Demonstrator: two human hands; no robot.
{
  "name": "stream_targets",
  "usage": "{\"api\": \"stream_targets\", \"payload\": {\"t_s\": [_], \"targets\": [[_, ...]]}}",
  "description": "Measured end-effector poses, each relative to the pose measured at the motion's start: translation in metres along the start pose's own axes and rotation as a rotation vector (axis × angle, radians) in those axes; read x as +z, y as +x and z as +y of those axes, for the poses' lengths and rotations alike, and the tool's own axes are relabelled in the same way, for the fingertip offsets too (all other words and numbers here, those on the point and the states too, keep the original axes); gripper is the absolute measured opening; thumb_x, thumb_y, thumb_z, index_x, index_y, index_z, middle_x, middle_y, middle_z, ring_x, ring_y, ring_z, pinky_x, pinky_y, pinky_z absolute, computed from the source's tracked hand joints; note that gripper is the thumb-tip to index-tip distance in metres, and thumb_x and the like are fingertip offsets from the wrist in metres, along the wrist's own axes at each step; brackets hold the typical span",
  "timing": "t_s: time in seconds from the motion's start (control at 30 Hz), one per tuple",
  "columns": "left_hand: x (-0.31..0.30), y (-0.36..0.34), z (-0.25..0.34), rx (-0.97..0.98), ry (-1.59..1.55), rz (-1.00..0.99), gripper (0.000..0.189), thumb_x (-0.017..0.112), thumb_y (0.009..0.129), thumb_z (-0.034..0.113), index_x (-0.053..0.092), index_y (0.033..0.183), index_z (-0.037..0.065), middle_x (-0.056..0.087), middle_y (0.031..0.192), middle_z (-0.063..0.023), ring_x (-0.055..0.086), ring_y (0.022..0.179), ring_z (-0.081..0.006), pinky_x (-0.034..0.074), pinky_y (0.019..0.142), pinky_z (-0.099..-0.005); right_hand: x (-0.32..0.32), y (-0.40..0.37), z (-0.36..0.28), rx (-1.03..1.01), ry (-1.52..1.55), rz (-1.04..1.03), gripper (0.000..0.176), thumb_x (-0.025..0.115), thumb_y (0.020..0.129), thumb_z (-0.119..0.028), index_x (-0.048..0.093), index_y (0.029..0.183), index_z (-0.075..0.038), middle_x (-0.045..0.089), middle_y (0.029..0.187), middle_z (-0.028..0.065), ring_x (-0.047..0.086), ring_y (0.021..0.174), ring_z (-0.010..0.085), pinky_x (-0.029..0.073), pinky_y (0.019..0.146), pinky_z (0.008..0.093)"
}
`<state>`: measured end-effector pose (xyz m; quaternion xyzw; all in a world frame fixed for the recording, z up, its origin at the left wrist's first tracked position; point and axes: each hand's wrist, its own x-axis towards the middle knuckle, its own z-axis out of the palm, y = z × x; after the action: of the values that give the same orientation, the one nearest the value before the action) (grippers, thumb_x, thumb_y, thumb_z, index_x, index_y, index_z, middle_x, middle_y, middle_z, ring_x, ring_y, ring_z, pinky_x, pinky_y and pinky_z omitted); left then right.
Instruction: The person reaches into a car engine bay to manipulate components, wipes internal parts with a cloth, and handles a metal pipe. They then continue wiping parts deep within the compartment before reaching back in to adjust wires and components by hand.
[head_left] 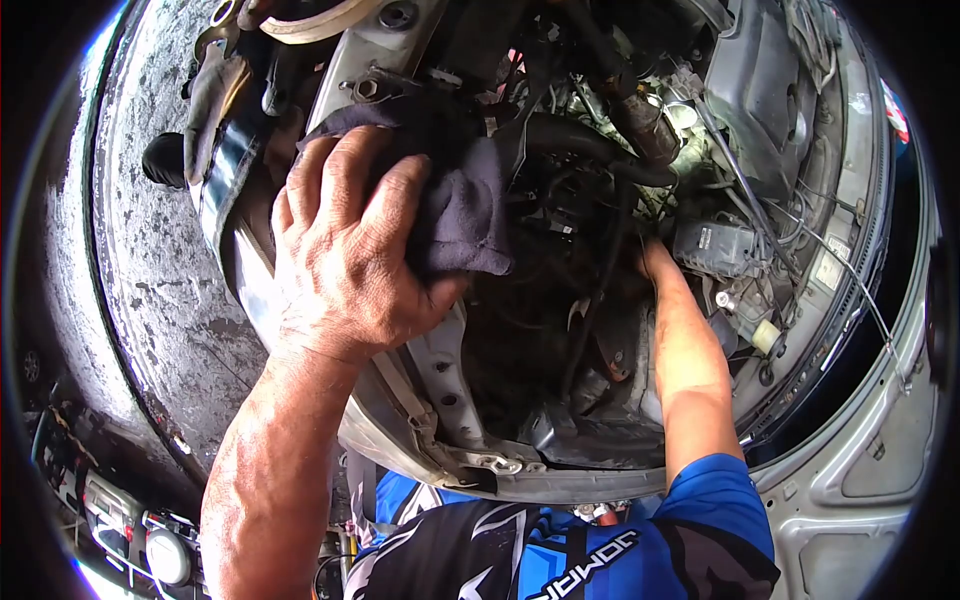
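Observation:
My left hand (345, 240) rests on a dark purple-grey cloth (465, 215), its fingers curled over the cloth and the thumb along its lower side. The cloth is draped on the front crossmember (340, 85) of a car's engine bay. Deep in the bay, my right hand (655, 262) reaches down beside a grey ribbed box (715, 247). Its fingers are hidden in shadow, so what they touch cannot be made out. A black hose (570, 135) curves across the bay between the two hands.
Left of the bay lies a worn, peeling grey panel (160, 270). A thin metal rod (860, 265) stands at the right, near a grey panel with cutouts (850, 530). A yellowish-capped reservoir (767, 337) sits right of my forearm. Assorted items (165, 550) lie at lower left.

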<state>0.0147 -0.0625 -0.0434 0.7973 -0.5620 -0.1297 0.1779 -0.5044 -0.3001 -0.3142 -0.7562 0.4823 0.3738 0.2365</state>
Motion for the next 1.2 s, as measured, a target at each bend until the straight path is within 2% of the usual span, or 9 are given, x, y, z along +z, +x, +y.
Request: {"api": "stream_targets", "payload": {"t_s": [0.27, 0.37, 0.43, 0.57, 0.67, 0.73, 0.9, 1.13, 1.2], "targets": [[-0.001, 0.001, 0.0, 0.017, 0.011, -0.011, 0.081, 0.084, 0.049, 0.035, 0.063, 0.125, 0.014, 0.049, 0.137, -0.018, 0.044, 0.129, -0.0433, 0.038, 0.107, -0.0563, -0.015, -0.012, -0.02, 0.092, 0.158, -0.059, 0.035, 0.053, 0.099, -0.017, 0.061, 0.13, -0.004, 0.07, 0.116, 0.0225, 0.067, 0.102, 0.0295, 0.053, 0.087, 0.0396], [-0.001, 0.001, 0.0, 0.025, 0.017, -0.018, 0.081, 0.08, 0.05, 0.035, 0.063, 0.126, 0.012, 0.05, 0.137, -0.0209, 0.044, 0.128, -0.0461, 0.036, 0.109, -0.0566, -0.01, -0.011, -0.01, -0.015, -0.12, -0.079, 0.038, 0.055, 0.096, -0.017, 0.061, 0.13, -0.001, 0.067, 0.12, 0.0269, 0.067, 0.109, 0.0358, 0.052, 0.089, 0.0407], [-0.001, 0.001, 0.0, 0.025, 0.023, -0.014, 0.081, 0.08, 0.05, 0.035, 0.062, 0.126, 0.012, 0.05, 0.137, -0.0208, 0.044, 0.128, -0.046, 0.037, 0.109, -0.0565, 0.013, -0.003, 0.007, -0.059, 0.059, 0.262, 0.041, 0.06, 0.091, -0.017, 0.061, 0.129, 0.001, 0.066, 0.12, 0.028, 0.066, 0.112, 0.0362, 0.052, 0.091, 0.0401], [-0.002, 0.001, 0.002, 0.006, 0.04, -0.022, 0.08, 0.08, 0.052, 0.033, 0.062, 0.127, 0.013, 0.049, 0.138, -0.0198, 0.043, 0.129, -0.0458, 0.037, 0.109, -0.056, -0.035, -0.03, -0.035, 0.007, -0.045, 0.116, 0.043, 0.063, 0.09, -0.02, 0.062, 0.127, 0.001, 0.065, 0.122, 0.029, 0.066, 0.113, 0.0347, 0.052, 0.091, 0.0398], [-0.001, 0.001, 0.003, 0.001, 0.057, -0.022, 0.08, 0.083, 0.052, 0.032, 0.062, 0.127, 0.015, 0.048, 0.139, -0.0176, 0.042, 0.131, -0.0436, 0.037, 0.109, -0.0556, -0.055, -0.043, -0.05, 0.22, 0.178, -0.055, 0.042, 0.063, 0.092, -0.023, 0.064, 0.126, 0.002, 0.068, 0.118, 0.0256, 0.068, 0.106, 0.0347, 0.053, 0.089, 0.0418], [0.0, 0.0, 0.004, 0.009, 0.062, -0.018, 0.082, 0.086, 0.051, 0.033, 0.061, 0.127, 0.017, 0.047, 0.14, -0.0159, 0.04, 0.133, -0.0416, 0.038, 0.108, -0.0556, -0.065, -0.064, -0.072, 0.364, 0.941, 0.111, 0.043, 0.061, 0.094, -0.025, 0.063, 0.127, 0.003, 0.07, 0.114, 0.0207, 0.068, 0.098, 0.0335, 0.054, 0.086, 0.0448], [0.003, 0.0, 0.005, 0.006, 0.103, 0.001, 0.081, 0.084, 0.052, 0.029, 0.061, 0.128, 0.016, 0.046, 0.141, -0.0156, 0.039, 0.134, -0.0419, 0.038, 0.11, -0.054, -0.098, -0.11, -0.092, 0.313, 1.068, 0.2, 0.05, 0.058, 0.099, -0.021, 0.05, 0.14, 0.006, 0.055, 0.142, 0.0187, 0.057, 0.124, 0.0276, 0.047, 0.101, 0.0371], [0.005, -0.001, 0.007, 0.04, 0.156, 0.012, 0.073, 0.08, 0.062, 0.031, 0.059, 0.13, 0.015, 0.045, 0.141, -0.0187, 0.038, 0.134, -0.0427, 0.037, 0.111, -0.053, -0.162, -0.242, -0.153, -0.043, 0.652, 0.299, 0.057, 0.062, 0.099, -0.026, 0.047, 0.144, 0.004, 0.06, 0.136, 0.0195, 0.061, 0.118, 0.0252, 0.048, 0.101, 0.0356], [0.008, -0.001, 0.004, 0.082, 0.143, 0.049, 0.071, 0.079, 0.063, 0.031, 0.059, 0.129, 0.015, 0.046, 0.139, -0.0183, 0.04, 0.133, -0.0421, 0.037, 0.11, -0.0529, -0.146, -0.281, -0.155, -0.209, 0.622, 0.431, 0.056, 0.065, 0.096, -0.027, 0.05, 0.141, 0.003, 0.06, 0.134, 0.024, 0.06, 0.124, 0.0325, 0.047, 0.104, 0.037]]}}
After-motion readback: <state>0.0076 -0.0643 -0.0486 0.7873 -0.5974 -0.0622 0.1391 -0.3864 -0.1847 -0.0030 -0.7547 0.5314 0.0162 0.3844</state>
